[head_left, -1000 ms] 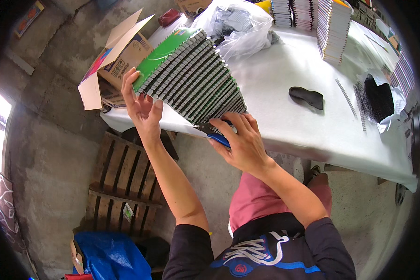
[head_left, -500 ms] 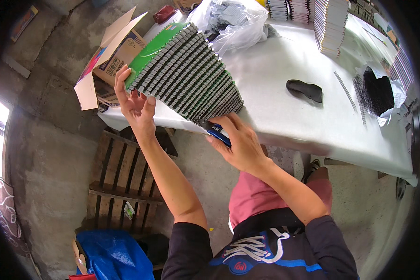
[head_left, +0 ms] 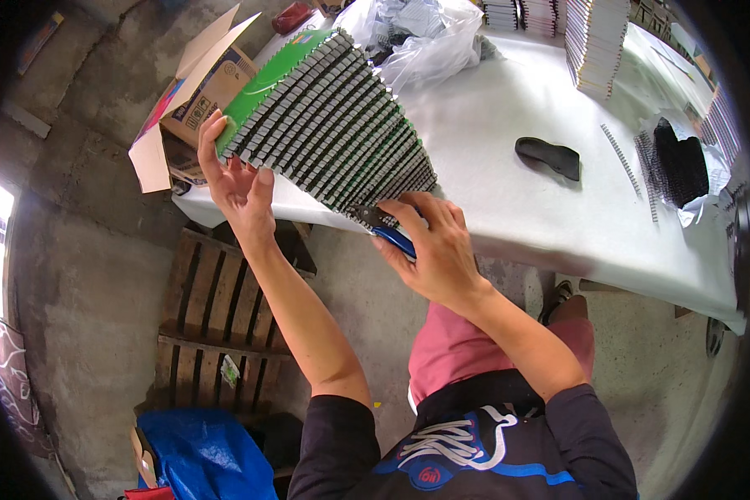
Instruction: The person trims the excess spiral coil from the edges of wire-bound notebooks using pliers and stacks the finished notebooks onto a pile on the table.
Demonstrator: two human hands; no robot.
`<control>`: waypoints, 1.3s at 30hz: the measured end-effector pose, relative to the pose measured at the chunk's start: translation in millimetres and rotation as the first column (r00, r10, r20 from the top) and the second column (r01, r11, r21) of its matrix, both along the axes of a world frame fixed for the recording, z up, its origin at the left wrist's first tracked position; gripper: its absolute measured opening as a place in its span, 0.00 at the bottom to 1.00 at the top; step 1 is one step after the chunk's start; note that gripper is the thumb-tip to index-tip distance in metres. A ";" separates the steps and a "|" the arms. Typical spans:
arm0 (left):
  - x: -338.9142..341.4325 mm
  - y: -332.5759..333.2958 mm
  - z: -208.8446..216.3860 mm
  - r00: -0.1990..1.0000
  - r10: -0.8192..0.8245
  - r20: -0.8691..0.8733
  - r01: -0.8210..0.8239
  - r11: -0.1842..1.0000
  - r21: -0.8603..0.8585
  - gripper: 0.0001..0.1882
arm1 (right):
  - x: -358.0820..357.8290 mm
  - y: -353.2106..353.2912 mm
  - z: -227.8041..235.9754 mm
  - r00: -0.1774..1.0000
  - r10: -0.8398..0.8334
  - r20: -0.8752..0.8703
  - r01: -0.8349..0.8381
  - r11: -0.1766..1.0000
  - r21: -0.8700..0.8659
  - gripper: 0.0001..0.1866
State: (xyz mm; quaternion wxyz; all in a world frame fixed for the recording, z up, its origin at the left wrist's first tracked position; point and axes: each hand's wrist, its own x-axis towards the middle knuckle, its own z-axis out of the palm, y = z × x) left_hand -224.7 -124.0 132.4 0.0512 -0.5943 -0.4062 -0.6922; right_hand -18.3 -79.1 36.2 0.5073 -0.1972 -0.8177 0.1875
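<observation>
A tall stack of wire-bound notebooks (head_left: pixel 333 125), green cover on top, leans at the table's left front edge with its dark and silver wire spines facing me. My left hand (head_left: pixel 240 183) grips the stack's left end, fingertips on the green cover's corner and thumb on the front side. My right hand (head_left: pixel 436 250) is closed round blue-handled pliers (head_left: pixel 393 240). Their dark jaws touch or nearly touch the spine ends low on the stack; whether they clamp a wire I cannot tell.
On the white-covered table (head_left: pixel 492 192) lie a dark curved sole-shaped piece (head_left: pixel 548 158), a loose wire strip (head_left: pixel 621 162) and a black bundle (head_left: pixel 679 162) in plastic. Behind are a plastic bag (head_left: pixel 429 50) and more notebooks (head_left: pixel 596 46). An open carton (head_left: pixel 204 100) and wooden pallet (head_left: pixel 225 308) stand left.
The stack's upper left end has shifted slightly left. My right hand has turned a little on the pliers, and more of their jaws shows. Both hands keep their holds.
</observation>
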 end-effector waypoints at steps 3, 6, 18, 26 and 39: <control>-1.9 0.2 0.2 1.000 -0.007 -0.013 0.007 1.000 0.010 0.40 | 0.9 -1.8 -0.6 1.000 -0.017 -0.016 0.017 1.000 0.015 0.20; 1.4 0.5 0.1 1.000 -0.003 0.011 0.003 1.000 0.006 0.40 | 0.5 -3.2 -0.9 1.000 -0.011 0.021 0.011 1.000 0.009 0.19; 1.4 -0.2 -0.3 0.999 -0.024 0.038 0.024 1.000 0.001 0.41 | 2.0 7.9 14.8 0.794 0.554 -0.253 -0.452 0.258 -0.854 0.14; 2.0 -1.0 0.9 0.998 -0.032 0.060 0.032 0.999 -0.001 0.41 | 5.3 -0.5 -2.9 0.999 0.022 0.044 -0.020 0.999 -0.037 0.17; -0.5 1.0 -1.0 0.998 -0.058 0.038 0.057 0.998 0.012 0.40 | 0.8 3.9 4.0 0.878 0.469 -0.100 -0.411 0.629 -0.660 0.11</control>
